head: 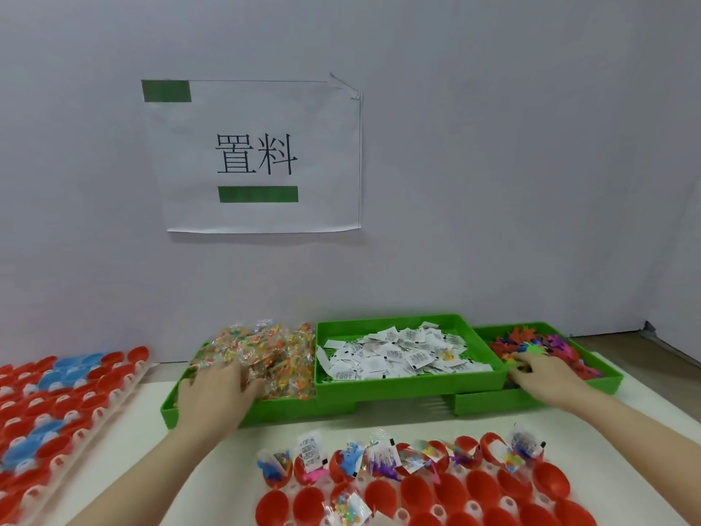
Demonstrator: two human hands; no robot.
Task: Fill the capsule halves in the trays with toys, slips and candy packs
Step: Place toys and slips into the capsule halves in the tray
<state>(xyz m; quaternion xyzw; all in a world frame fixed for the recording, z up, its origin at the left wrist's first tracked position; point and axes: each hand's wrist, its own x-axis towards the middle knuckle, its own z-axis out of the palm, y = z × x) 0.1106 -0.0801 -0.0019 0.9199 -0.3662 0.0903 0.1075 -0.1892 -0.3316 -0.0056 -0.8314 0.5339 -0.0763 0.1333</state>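
Note:
Three green bins stand at the back of the table. The left bin (168, 406) holds clear candy packs (273, 345); my left hand (216, 389) lies palm down on the pile, fingers spread among the packs. The middle bin (394, 387) holds white paper slips (402, 354). The right bin (607, 381) holds small coloured toys (531, 341); my right hand (542, 375) reaches into it with fingers curled on the toys. In front, a tray of red capsule halves (455, 491) shows its back row filled with toys, slips and packs; most nearer halves are empty.
At the left lies a stack of trays with red and blue capsule halves (57, 396). A grey wall close behind the bins carries a printed paper sign (258, 157). White table surface (303, 427) shows between the bins and the front tray.

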